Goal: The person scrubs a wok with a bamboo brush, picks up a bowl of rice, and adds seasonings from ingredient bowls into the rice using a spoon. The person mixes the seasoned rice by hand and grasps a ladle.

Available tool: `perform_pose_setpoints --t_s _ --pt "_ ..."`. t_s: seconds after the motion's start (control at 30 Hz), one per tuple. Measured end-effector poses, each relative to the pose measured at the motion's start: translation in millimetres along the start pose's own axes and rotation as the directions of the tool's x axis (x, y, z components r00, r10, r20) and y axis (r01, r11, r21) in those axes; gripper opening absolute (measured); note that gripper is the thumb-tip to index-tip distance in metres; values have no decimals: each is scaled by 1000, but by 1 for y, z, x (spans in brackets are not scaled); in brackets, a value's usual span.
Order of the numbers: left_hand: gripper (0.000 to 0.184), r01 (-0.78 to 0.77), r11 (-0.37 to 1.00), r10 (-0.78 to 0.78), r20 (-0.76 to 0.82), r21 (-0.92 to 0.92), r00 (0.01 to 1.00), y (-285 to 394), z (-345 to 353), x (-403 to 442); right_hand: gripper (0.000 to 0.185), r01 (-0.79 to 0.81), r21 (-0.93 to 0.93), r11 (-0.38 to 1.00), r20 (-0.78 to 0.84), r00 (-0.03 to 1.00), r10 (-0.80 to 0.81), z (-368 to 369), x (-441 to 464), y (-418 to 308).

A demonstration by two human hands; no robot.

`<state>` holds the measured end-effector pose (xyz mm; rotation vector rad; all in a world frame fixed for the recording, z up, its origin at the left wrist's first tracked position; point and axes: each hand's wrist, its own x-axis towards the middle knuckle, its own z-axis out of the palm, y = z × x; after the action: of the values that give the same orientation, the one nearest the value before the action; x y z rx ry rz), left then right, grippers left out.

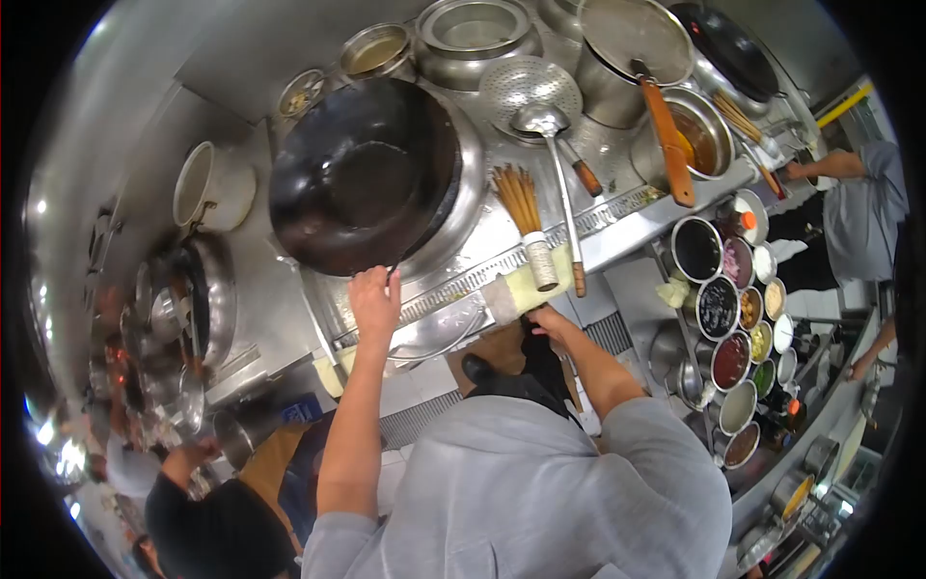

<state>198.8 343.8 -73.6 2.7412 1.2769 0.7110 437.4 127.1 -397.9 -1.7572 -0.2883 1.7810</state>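
Note:
A large dark wok (362, 174) rests tilted on the round stove ring. My left hand (374, 297) is at the wok's near rim, its fingers closed round the small handle there. My right hand (552, 326) is low at the stove's front edge, just under a pale yellow cloth (511, 297); its fingers are partly hidden and what they touch is unclear. Near it a bamboo brush (526, 212) and a long metal ladle (559, 164) lie across the front ledge, beside a perforated strainer (529, 89).
Metal pots (476, 34) line the back of the stove. Many sauce and ingredient bowls (719, 307) stand at the right. One person (863, 217) is at the far right, another (217, 511) at the lower left. A white pot (214, 186) sits left of the wok.

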Motion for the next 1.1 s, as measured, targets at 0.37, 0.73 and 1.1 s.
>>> perform_pose_setpoints --t_s 0.37,0.73,1.1 --pt "21 8 999 -6 57 -31 998 -20 10 2 58 162 208 965 44 984 -175 65 -13 2" --pt "37 -169 967 166 -28 -189 986 -32 30 -25 43 -3 -55 998 -613 789 -31 -9 -161 150" --pt "33 -23 938 69 119 -347 990 -12 8 -19 30 -82 -477 875 -266 962 -55 12 -71 175"
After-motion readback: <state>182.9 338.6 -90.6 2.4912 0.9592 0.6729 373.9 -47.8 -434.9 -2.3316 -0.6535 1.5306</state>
